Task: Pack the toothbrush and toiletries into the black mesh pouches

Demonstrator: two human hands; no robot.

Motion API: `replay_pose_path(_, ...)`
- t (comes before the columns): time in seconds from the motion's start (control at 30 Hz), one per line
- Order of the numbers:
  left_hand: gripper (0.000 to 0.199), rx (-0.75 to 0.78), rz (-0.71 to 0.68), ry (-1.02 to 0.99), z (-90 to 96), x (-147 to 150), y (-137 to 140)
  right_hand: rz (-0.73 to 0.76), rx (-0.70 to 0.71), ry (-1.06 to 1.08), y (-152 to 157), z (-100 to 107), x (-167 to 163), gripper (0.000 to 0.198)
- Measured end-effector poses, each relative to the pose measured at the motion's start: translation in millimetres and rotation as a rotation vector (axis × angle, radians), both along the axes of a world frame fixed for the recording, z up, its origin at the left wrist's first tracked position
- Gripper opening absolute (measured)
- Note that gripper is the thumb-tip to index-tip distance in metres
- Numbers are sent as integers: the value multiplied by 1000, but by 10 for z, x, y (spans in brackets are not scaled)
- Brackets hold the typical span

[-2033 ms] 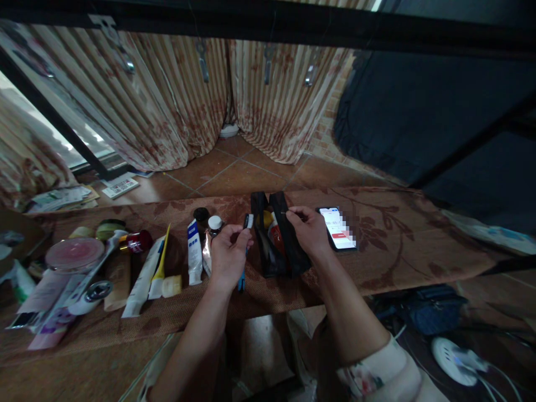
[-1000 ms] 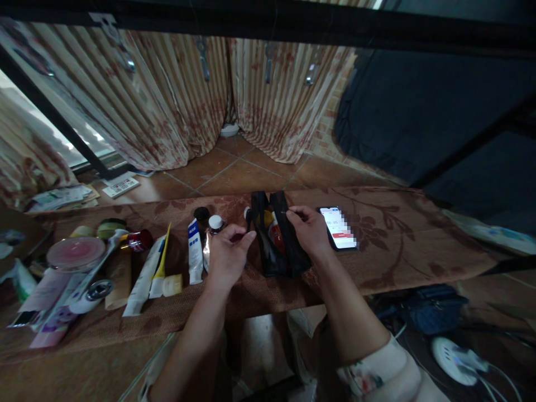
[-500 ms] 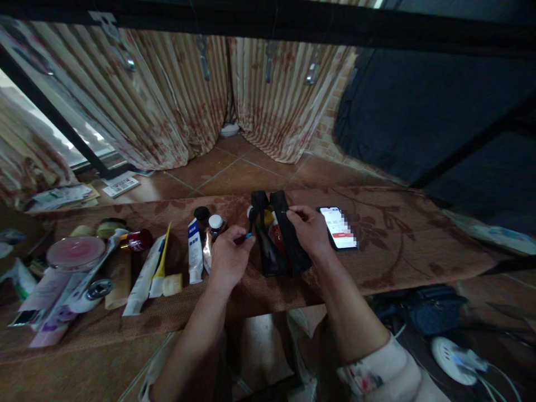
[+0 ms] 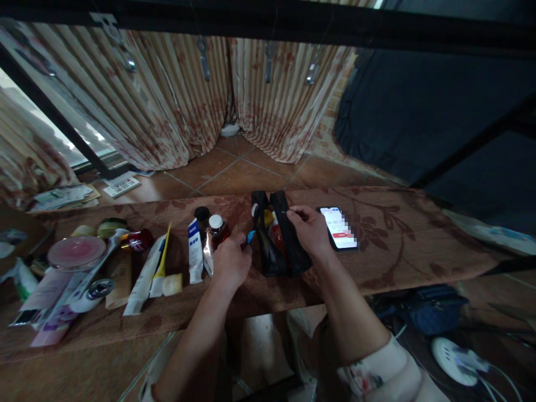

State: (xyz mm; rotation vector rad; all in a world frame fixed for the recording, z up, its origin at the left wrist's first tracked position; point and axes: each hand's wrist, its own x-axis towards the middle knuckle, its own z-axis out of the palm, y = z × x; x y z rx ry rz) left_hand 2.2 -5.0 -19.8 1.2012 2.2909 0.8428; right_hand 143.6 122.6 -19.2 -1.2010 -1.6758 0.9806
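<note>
On the desk [image 4: 402, 240], your left hand [image 4: 232, 259] is nearest, fingers pinching a blue handle [image 4: 250, 237]; the handle's tip pokes out beyond the fingers, just left of the black bag [image 4: 288, 234]. Red item [image 4: 276, 237] and yellow item [image 4: 267, 216] inside bag. Your right hand [image 4: 312, 231] pinches the bag's right edge. Phone [image 4: 338, 226] right of that, white-capped bottle [image 4: 216, 223] beside your left hand. Curtains [image 4: 276, 106] at back.

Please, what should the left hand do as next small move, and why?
Probably the left hand should ease the blue handle into the black bag: it holds the handle beside the bag's open top, while the right hand grips the far side.
</note>
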Motion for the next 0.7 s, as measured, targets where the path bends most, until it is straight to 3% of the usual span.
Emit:
replay_pose_path(0.17,10,-10,17,12,27,6,2,-5,4,-20,8,-8,3,25)
replay_pose_path(0.47,13,205,56,-96,-97,-28,36,-1,0,0,8,-15,-4,24)
replay_pose_path(0.7,31,358,35,-280,-80,-28,50,2,1,6,-2,-1,-10,24)
